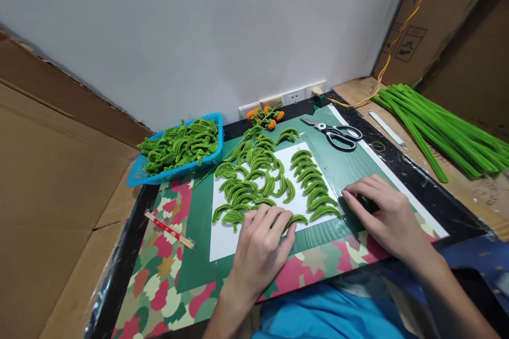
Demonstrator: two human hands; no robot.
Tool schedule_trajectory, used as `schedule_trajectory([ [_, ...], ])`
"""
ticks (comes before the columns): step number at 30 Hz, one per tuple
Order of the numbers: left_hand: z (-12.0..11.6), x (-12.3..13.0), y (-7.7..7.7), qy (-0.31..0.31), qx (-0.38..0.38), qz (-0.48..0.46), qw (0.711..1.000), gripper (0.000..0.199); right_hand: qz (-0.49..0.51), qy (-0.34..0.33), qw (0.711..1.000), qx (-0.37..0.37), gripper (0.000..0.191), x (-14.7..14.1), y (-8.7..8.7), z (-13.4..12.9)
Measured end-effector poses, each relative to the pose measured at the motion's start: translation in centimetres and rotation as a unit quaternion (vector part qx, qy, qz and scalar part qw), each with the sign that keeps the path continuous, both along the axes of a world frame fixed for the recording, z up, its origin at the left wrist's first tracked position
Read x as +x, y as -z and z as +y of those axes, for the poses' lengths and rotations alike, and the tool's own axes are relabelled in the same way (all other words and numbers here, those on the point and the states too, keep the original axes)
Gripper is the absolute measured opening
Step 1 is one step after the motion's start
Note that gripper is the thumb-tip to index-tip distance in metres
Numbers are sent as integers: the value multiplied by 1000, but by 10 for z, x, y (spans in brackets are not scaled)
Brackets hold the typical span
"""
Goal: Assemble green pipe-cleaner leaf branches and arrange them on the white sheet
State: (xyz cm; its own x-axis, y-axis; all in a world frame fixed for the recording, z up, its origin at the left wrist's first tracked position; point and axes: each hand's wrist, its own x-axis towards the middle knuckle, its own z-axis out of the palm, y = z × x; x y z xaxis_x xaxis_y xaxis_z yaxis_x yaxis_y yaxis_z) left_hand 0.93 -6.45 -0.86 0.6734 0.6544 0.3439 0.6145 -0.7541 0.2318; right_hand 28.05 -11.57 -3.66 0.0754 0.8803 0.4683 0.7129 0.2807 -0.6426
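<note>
My left hand (pixel 262 241) rests at the front of a white sheet (pixel 223 246), its fingers curled and closed over a curved green pipe-cleaner leaf (pixel 297 219), one end of which shows by the thumb. To the right, my right hand (pixel 384 212) hovers at or just above the green mat (pixel 338 169), thumb and index fingertips pinched together; what they hold, if anything, I cannot make out. Between the hands lies a neat column of leaves (pixel 314 188). More leaves (pixel 242 190) lie in a loose pile on the sheet's left and middle.
A blue basket (pixel 217 156) heaped with green pieces stands at back left. Orange pipe-cleaner flowers (pixel 265 115) and black-handled scissors (pixel 338 135) lie at the back. On the right are green pipe cleaners (pixel 445 127) and a slim white tool (pixel 387 130). Red-wrapped sticks (pixel 169 230) lie left.
</note>
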Motion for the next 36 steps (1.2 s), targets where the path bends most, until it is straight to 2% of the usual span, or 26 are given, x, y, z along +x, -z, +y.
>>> schedule_trajectory([
  [6, -3, -1, 0, -4, 0, -16, 1000, 9, 66, 10, 997, -43, 15, 7, 3, 0],
  [10, -4, -2, 0, -8, -1, -24, 1000, 10, 42, 17, 999, 8, 7, 3, -3, -3],
  [14, -6, -3, 2, -20, -10, -32, 999, 11, -50, 12, 996, 74, 8, -26, -12, -12],
  [18, -8, -6, 3, -27, -17, -34, 999, 10, -143, 20, 988, 49, 18, -67, -8, -19],
  [22, -9, -8, 4, -29, -19, -41, 999, 11, -189, 31, 980, 59, 14, -90, 0, -17],
  [30, -8, -11, 4, -25, -18, -49, 998, 12, -205, 35, 976, 61, 14, -94, 4, -12],
  [36, -8, -14, 4, -7, -38, -29, 999, 16, -235, -29, 970, 52, 24, -85, 1, -14],
])
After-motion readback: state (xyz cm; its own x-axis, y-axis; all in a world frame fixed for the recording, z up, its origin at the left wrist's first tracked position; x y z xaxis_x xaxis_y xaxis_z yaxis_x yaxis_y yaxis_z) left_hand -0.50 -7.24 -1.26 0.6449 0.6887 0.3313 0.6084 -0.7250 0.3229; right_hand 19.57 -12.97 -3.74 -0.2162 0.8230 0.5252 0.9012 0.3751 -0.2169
